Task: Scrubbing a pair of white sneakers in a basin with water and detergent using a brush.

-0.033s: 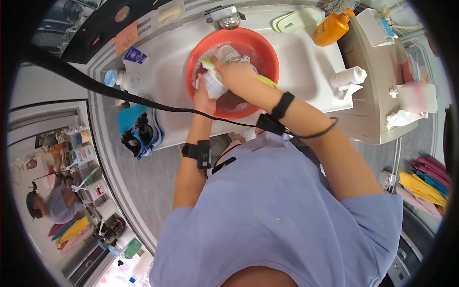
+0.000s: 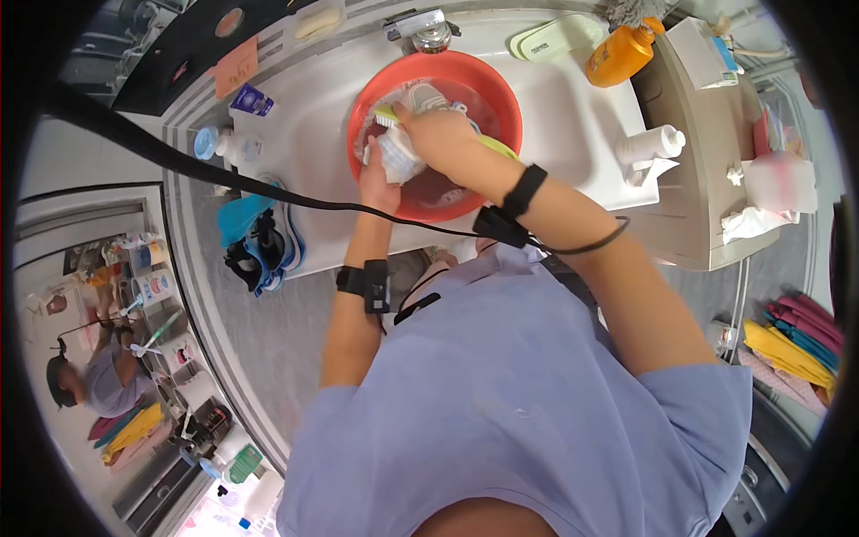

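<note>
A red basin (image 2: 510,103) holding murky, sudsy water stands in the white sink. My left hand (image 2: 379,184) is closed around a white shoe (image 2: 398,157) with bluish patches, held above the water near the basin's left side. In my right hand (image 2: 438,139) is a scrub brush (image 2: 386,116) with a yellow-green handle and white bristles. Its bristles are at the shoe's upper end; whether they touch it I cannot tell. The handle's far end shows beyond my right wrist. A second, pale grey shoe (image 2: 426,97) lies in the basin behind my right hand.
A chrome faucet (image 2: 429,36) rises behind the basin. Blue-and-black shoes (image 2: 264,246) sit by the sink's left edge. An orange pump bottle (image 2: 622,54), a white bottle (image 2: 653,143) and pale green slippers (image 2: 555,38) are at right. A black cable (image 2: 295,197) crosses my view.
</note>
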A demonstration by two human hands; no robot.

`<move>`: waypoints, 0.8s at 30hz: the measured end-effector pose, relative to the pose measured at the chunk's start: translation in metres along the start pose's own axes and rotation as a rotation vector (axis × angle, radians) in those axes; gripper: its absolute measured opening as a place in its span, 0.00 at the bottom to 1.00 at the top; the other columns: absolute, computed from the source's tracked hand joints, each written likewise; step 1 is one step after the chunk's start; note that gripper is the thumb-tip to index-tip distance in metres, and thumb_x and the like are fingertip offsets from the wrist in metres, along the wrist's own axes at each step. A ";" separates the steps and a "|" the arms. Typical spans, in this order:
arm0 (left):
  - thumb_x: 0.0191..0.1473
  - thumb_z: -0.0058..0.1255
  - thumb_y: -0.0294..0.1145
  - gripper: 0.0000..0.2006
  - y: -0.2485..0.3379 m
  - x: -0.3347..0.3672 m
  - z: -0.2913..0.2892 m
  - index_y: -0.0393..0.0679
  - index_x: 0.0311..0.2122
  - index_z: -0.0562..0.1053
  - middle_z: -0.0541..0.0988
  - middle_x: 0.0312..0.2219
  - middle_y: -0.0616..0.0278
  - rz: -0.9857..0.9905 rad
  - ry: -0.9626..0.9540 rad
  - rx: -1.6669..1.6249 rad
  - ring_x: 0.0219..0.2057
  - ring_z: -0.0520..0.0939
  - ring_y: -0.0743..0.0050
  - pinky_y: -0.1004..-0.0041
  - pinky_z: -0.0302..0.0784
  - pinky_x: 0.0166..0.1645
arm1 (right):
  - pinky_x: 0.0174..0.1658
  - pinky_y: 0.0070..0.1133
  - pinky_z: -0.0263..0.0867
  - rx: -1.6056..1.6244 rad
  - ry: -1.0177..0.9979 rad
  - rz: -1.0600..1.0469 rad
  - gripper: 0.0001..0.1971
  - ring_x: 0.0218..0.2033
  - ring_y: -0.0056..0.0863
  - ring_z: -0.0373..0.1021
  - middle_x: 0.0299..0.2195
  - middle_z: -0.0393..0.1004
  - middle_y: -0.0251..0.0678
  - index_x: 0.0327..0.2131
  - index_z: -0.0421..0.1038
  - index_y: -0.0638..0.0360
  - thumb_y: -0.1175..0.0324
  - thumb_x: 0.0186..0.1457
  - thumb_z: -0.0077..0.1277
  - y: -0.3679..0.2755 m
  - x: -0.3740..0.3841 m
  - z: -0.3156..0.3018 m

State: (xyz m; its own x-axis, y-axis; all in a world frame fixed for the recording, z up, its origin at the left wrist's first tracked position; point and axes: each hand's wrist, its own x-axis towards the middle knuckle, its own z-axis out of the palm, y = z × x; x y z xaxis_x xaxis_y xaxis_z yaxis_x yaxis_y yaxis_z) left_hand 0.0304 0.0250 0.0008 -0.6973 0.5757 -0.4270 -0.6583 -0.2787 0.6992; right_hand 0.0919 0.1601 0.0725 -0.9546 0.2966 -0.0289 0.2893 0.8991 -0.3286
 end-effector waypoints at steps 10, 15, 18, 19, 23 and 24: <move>0.49 0.54 0.49 0.27 0.026 -0.040 -0.072 0.34 0.45 0.71 0.76 0.37 0.57 -0.136 0.135 0.758 0.38 0.75 0.73 0.74 0.70 0.42 | 0.31 0.39 0.65 0.244 -0.408 -0.051 0.18 0.28 0.45 0.72 0.27 0.74 0.46 0.53 0.58 0.45 0.57 0.60 0.34 -0.017 -0.063 -0.010; 0.47 0.55 0.49 0.25 0.024 -0.054 -0.070 0.32 0.37 0.76 0.79 0.28 0.54 -0.015 0.259 1.027 0.32 0.76 0.73 0.74 0.69 0.40 | 0.27 0.38 0.65 0.175 -0.394 -0.095 0.22 0.27 0.46 0.71 0.25 0.73 0.47 0.56 0.55 0.44 0.53 0.59 0.34 -0.029 -0.059 0.050; 0.48 0.54 0.49 0.25 0.009 -0.050 -0.086 0.30 0.35 0.76 0.79 0.28 0.56 0.078 0.388 0.968 0.31 0.76 0.74 0.76 0.69 0.40 | 0.30 0.39 0.65 0.186 -0.347 -0.065 0.22 0.28 0.46 0.71 0.26 0.73 0.48 0.55 0.56 0.51 0.56 0.59 0.34 -0.024 -0.033 0.077; 0.48 0.54 0.49 0.25 0.007 -0.047 -0.090 0.30 0.35 0.76 0.79 0.28 0.55 0.082 0.387 0.993 0.31 0.76 0.74 0.76 0.69 0.41 | 0.32 0.39 0.65 0.164 -0.331 -0.035 0.21 0.29 0.46 0.72 0.26 0.73 0.48 0.53 0.58 0.56 0.58 0.59 0.34 -0.023 -0.023 0.084; 0.46 0.54 0.49 0.23 0.005 -0.042 -0.084 0.33 0.32 0.76 0.78 0.24 0.45 0.182 0.389 1.020 0.28 0.79 0.61 0.72 0.71 0.38 | 0.34 0.38 0.66 0.128 -0.316 0.025 0.18 0.33 0.46 0.72 0.30 0.74 0.48 0.47 0.62 0.58 0.60 0.58 0.34 -0.004 0.010 0.107; 0.46 0.54 0.49 0.23 0.006 -0.043 -0.084 0.33 0.32 0.76 0.78 0.24 0.45 0.175 0.399 1.018 0.28 0.79 0.61 0.72 0.71 0.38 | 0.34 0.38 0.66 0.130 -0.326 0.020 0.18 0.33 0.46 0.72 0.30 0.74 0.48 0.47 0.62 0.58 0.60 0.58 0.34 -0.002 0.018 0.112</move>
State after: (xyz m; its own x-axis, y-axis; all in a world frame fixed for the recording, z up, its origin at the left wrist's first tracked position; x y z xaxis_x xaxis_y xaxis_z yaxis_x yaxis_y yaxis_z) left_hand 0.0326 -0.0660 -0.0253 -0.9199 0.2500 -0.3022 -0.1286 0.5358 0.8345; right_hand 0.0661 0.1276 -0.0335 -0.9276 0.1762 -0.3293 0.3163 0.8394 -0.4420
